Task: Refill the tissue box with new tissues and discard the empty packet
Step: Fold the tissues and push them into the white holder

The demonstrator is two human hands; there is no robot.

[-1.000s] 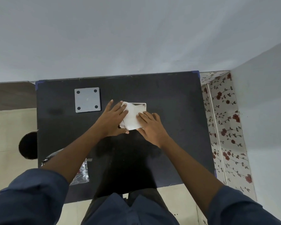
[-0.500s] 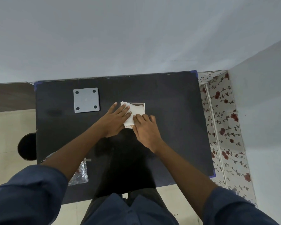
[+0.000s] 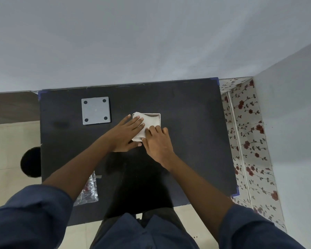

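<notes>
A small white square tissue box stands open at the middle of the black table. A stack of white tissues lies in its opening. My left hand rests flat on the left part of the stack, fingers spread, thumb against the box's near side. My right hand presses down on the near right part of the stack with its fingertips. A clear crinkled plastic packet lies at the table's near left edge, partly hidden by my left arm.
A grey square plate with four dark holes lies on the table, left of the box. A round black object sits on the floor by the table's left edge. A flowered wall strip runs along the right.
Both hands have slid closer together over the tissues, and the stack sits lower and flatter in the box than a second ago.
</notes>
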